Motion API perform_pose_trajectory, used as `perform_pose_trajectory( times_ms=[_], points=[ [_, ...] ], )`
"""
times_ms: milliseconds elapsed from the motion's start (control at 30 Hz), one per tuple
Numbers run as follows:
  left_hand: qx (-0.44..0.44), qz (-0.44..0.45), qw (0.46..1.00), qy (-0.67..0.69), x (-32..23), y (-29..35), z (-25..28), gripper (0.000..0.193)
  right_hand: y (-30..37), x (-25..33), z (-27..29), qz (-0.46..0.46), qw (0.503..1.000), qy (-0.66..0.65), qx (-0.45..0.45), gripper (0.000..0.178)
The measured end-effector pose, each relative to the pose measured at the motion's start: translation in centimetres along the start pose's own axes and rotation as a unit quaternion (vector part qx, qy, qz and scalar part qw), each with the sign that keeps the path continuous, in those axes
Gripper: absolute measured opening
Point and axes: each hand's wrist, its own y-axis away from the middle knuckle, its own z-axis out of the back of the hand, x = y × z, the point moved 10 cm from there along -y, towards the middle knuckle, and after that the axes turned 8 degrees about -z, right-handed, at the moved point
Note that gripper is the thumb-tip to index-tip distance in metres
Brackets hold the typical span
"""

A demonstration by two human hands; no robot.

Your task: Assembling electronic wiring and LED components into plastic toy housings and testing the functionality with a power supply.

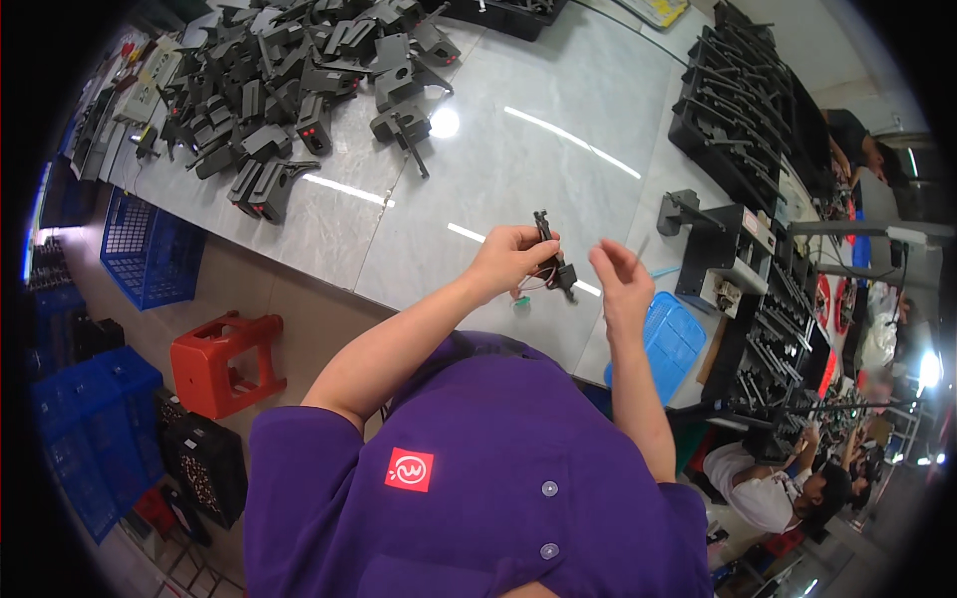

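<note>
My left hand point(506, 261) is closed around a slim black part point(543, 227) with a boxy lower end point(566, 278), held just above the table. Thin pale wires point(538, 283) loop beneath the fingers, close to a small green piece point(522, 301). To its right, my right hand point(625, 291) is raised apart from the part, its fingers curled toward the thumb. Whatever those fingers may hold is too small or blurred to make out. A blue plastic tray or lid point(670, 344) lies right by that wrist.
Dark grey housings point(289, 80) are heaped at the far left of the pale tabletop point(498, 130). On the right stand black trays of long parts point(733, 110) and a black fixture point(733, 249). Blue crates point(150, 249) and a red stool point(227, 364) occupy the floor. A co-worker point(763, 483) sits at right.
</note>
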Motion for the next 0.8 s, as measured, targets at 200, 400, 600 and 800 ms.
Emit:
perform_pose_trajectory(
  times_ms=[200,400,600,800],
  points=[
    [0.038,-0.045,0.993,-0.102,0.1,0.6,-2.5,0.025,-0.8,2.9,-4.3,-0.04,0.978,0.083,0.189,0.024],
    [0.062,-0.029,0.992,-0.104,-0.1,1.2,-2.7,0.023,-1.0,1.6,-3.9,-0.055,0.982,0.06,0.173,0.018],
    [0.014,-0.032,0.999,-0.031,-0.8,2.0,-2.0,0.026,0.1,0.0,-3.7,-0.077,0.981,0.069,0.166,0.018],
    [0.002,-0.009,0.996,-0.09,-0.8,2.5,-1.6,0.023,1.3,0.7,-3.9,-0.044,0.979,0.091,0.176,0.02]
  ],
)
